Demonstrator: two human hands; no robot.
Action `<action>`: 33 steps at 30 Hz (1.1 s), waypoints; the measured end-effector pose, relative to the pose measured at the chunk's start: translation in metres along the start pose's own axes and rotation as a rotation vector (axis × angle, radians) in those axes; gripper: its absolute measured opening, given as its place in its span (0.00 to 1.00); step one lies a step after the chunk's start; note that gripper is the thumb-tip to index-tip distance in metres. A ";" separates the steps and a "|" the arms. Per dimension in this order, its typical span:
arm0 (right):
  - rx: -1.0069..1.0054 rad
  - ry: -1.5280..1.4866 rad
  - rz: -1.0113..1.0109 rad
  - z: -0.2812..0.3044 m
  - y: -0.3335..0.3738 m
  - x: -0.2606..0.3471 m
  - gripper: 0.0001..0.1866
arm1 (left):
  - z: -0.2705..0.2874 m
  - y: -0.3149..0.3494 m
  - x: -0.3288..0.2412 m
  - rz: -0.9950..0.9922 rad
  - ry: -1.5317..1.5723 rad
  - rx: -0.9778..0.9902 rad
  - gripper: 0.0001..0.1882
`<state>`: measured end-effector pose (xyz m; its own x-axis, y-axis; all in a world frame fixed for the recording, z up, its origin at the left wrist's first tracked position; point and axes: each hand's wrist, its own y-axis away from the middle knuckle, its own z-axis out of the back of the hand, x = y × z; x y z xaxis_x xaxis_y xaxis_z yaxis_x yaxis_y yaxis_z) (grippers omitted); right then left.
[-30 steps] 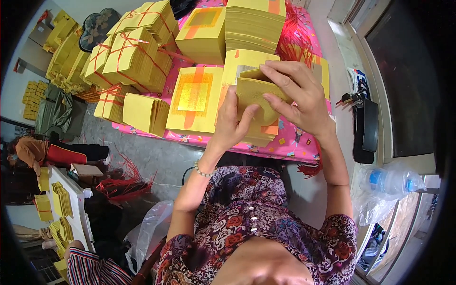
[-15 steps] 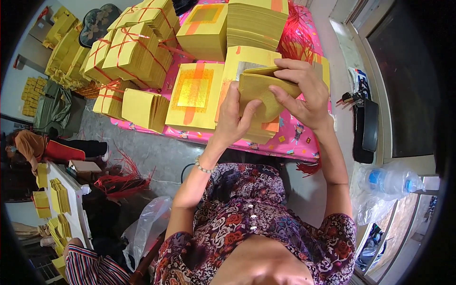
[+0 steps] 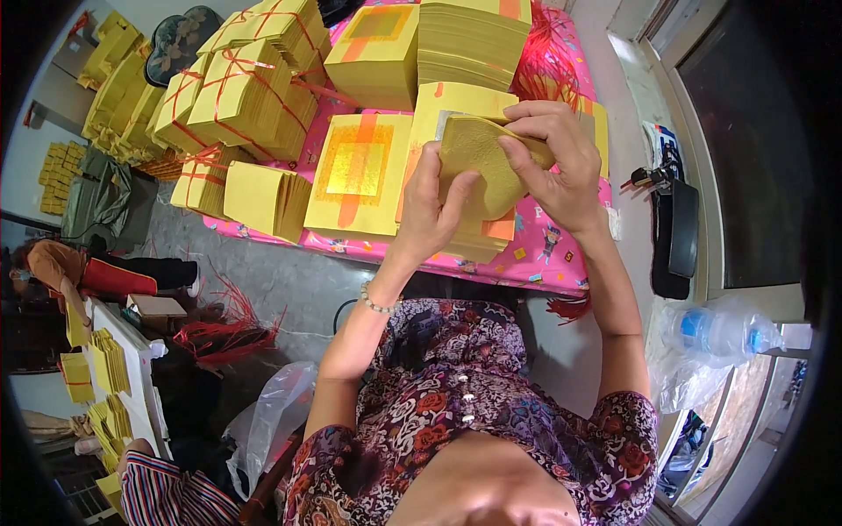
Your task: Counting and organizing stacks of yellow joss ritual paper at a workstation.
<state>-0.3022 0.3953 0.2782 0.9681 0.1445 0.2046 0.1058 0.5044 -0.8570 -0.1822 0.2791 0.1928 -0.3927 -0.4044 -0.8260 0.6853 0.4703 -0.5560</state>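
Note:
Between my two hands is a small bundle of yellow paper sheets (image 3: 478, 158), held upright and bowed, its plain side toward me. My left hand (image 3: 431, 203) grips the bundle's left edge, thumb in front and fingers behind. At the upper right corner, my right hand (image 3: 561, 162) pinches the sheets between thumb and fingers. Behind and below them stands a stack of yellow paper (image 3: 469, 95) with a silver patch on top, partly hidden. Just left of it sits another stack (image 3: 324, 209) with a gold foil square and an orange stripe.
Red-tied paper bundles (image 3: 241, 101) and taller stacks (image 3: 474, 48) fill the pink table (image 3: 535, 270). Red strings (image 3: 548, 61) lie at its far right. A plastic bottle (image 3: 715, 331) rests by the window. Two other people, one in an orange top (image 3: 57, 267), are at a white table on the left.
The bundle's top edges have come together, and its front face has flattened and turned more toward me. My right fingers have shifted slightly; the left hand has barely moved.

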 end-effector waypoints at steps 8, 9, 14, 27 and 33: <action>-0.048 -0.006 -0.101 -0.004 0.002 -0.014 0.17 | 0.007 -0.021 -0.004 0.038 0.013 0.038 0.12; -0.096 -0.027 -0.168 -0.004 0.002 -0.015 0.21 | 0.007 -0.026 -0.006 0.047 0.093 0.046 0.13; -0.040 -0.575 -0.654 -0.017 0.025 -0.021 0.29 | 0.010 -0.042 -0.015 0.300 0.402 0.087 0.17; 0.091 -0.897 -1.094 -0.029 0.041 -0.031 0.23 | 0.007 -0.049 -0.006 0.618 0.422 0.185 0.19; 0.102 -0.873 -0.985 -0.024 0.041 -0.024 0.23 | 0.002 -0.039 -0.010 0.477 0.433 0.141 0.21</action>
<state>-0.3162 0.3923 0.2270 0.0284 0.1610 0.9865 0.6226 0.7693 -0.1435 -0.2039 0.2635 0.2225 -0.2166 0.1890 -0.9578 0.9075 0.4007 -0.1262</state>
